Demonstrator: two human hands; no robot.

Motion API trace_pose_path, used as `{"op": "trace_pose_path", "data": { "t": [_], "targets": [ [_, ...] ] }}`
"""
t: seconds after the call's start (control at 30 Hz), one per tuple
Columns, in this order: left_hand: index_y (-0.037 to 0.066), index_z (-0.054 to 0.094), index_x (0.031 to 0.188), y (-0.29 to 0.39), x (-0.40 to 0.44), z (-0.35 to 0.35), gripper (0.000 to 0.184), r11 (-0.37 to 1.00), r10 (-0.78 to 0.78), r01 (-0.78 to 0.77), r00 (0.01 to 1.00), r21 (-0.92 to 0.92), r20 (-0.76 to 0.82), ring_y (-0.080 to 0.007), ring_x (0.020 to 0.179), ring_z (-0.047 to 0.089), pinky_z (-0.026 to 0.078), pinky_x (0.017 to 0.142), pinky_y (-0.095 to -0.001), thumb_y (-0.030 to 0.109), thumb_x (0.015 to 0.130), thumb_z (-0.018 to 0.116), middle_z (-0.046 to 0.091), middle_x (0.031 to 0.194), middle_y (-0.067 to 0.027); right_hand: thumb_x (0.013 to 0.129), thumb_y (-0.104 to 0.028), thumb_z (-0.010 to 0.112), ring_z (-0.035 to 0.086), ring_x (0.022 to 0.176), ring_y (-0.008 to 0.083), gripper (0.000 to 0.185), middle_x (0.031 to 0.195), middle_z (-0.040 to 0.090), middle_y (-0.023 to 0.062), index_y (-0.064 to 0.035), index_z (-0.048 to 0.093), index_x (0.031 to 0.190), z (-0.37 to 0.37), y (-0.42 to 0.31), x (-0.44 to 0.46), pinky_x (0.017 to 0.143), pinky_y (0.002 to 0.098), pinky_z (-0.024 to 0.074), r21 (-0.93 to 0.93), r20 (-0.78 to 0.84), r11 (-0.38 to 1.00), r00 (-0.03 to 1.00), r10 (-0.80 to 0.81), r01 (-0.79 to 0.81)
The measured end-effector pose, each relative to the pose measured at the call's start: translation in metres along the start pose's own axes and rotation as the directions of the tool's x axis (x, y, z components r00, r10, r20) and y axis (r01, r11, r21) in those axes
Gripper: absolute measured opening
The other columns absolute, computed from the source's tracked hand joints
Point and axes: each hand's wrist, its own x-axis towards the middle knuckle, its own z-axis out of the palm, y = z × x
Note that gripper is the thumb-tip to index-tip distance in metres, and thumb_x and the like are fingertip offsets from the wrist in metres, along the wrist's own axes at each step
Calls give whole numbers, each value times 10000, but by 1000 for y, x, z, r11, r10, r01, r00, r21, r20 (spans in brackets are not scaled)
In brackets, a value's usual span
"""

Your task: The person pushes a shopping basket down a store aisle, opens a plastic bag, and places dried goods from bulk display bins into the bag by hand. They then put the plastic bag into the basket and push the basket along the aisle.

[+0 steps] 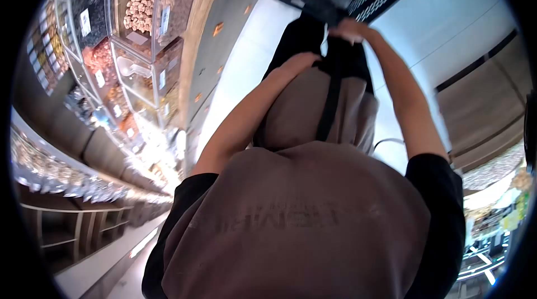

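The right hand point(351, 30) appears closed on the basket point(375, 0) just beyond it, presumably for support; the left hand point(302, 64), grip indeterminable, touches the apron point(299, 109).

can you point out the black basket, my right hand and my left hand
black basket point(373, 5): head view, on its slotted side
right hand point(351, 30): head view, on the middle of the hand
left hand point(302, 63): head view, on the back of the hand
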Motion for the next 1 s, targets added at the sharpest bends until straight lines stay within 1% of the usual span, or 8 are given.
{"op": "trace_pose_path", "data": {
  "t": [0.1,0.43,0.6,0.67,0.7,0.73,0.83,1.0],
  "targets": [
    [43,669,1135,-5,-9,-16,306,1000,2,-1,999,21,-49,-374,1046,638,510,905,-428,193,873,618,670,1105,-215,986,-582,390,624,551,173,652,745,690,99,-89,535,1386,-8,-30,21,605,310,528,769,-4,583,910,416,-263],
    [23,693,913,-72,202,-77,186,899,-192,89,960,-429,-203,-181,813,678,510,772,-308,179,913,593,709,834,-88,915,-607,566,563,544,117,621,600,593,58,3,665,974,80,-26,1,518,267,408,994,-99,12,816,570,113],
    [11,663,875,-75,233,-16,269,853,-182,140,983,-504,-36,-190,774,641,482,726,-331,238,954,541,690,832,-112,993,-446,522,510,498,110,441,603,574,36,-23,648,987,0,27,-10,501,241,422,961,-240,257,762,601,100],
    [11,644,937,-46,224,10,224,456,-280,197,957,-868,70,-115,736,631,478,624,-283,226,946,583,677,815,-70,977,-460,544,571,525,153,456,629,596,65,-18,640,922,-19,67,11,532,277,472,910,-219,405,726,652,-89],
    [11,643,983,-45,227,11,170,700,-228,190,973,-688,37,-101,738,640,473,572,-265,172,930,626,681,806,-50,968,-470,552,597,540,176,472,647,612,83,-11,636,900,-32,93,27,548,296,494,825,-258,527,695,671,-203],
    [-8,636,1008,-49,235,10,143,605,-338,331,930,-724,142,-134,829,667,534,608,-281,110,928,629,688,896,-81,900,-499,598,674,968,375,518,912,707,227,13,675,911,-34,118,57,863,412,526,798,-280,536,618,735,-276],
    [-44,581,1134,-70,276,-25,251,266,-472,374,854,-889,219,-257,1028,660,607,819,-413,152,990,521,622,1102,-173,848,-444,679,629,1134,381,646,1219,636,239,40,525,1246,-45,183,117,948,410,525,607,-275,545,490,827,-579],
    [-23,570,1208,-176,381,-81,362,765,-466,329,876,-554,-122,-266,1009,673,551,850,-364,198,923,599,661,1100,-191,805,-330,728,588,1192,390,740,1314,537,309,72,437,1353,-35,242,184,1006,407,488,659,-440,470,205,874,-587]
  ]
}}
